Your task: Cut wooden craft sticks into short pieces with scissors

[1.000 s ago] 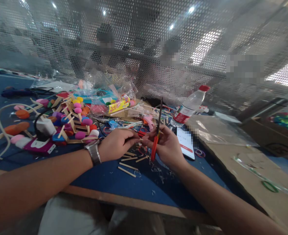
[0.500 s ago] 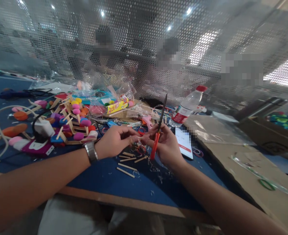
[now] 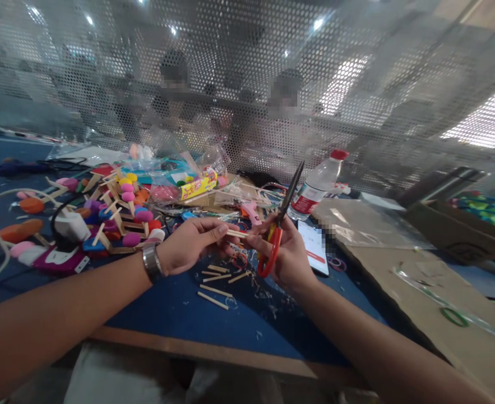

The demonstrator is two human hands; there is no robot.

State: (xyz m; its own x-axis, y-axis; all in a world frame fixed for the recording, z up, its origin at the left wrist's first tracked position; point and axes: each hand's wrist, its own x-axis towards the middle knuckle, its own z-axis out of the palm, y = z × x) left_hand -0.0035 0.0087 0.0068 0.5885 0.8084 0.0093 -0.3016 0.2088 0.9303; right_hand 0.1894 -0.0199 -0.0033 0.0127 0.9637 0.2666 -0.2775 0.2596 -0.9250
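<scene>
My left hand (image 3: 190, 244) pinches one end of a short pale wooden stick (image 3: 236, 233) between thumb and fingers. At the stick's other end, the fingertips of my right hand (image 3: 292, 258) are closed on it. That same right hand also carries a pair of scissors (image 3: 291, 191), with its red handle hanging by the palm and its dark blades pointing up and away. Whether the stick is single or doubled I cannot tell. Several cut wooden sticks (image 3: 214, 290) lie on the blue tabletop (image 3: 180, 320) below my hands, among clear scraps and loops.
On the left are a pile of coloured clay-and-stick pieces (image 3: 119, 213) and a purple power adapter (image 3: 60, 257) with cables. A water bottle (image 3: 310, 193) and a lit phone (image 3: 313, 247) stand and lie beyond my right hand. Cardboard (image 3: 382, 269) covers the right side. Behind rises a perforated screen (image 3: 230, 67).
My hands have moved slightly apart, so more of the wooden stick shows between them. The scissors have turned in my right hand, showing the handle loop and wider blades.
</scene>
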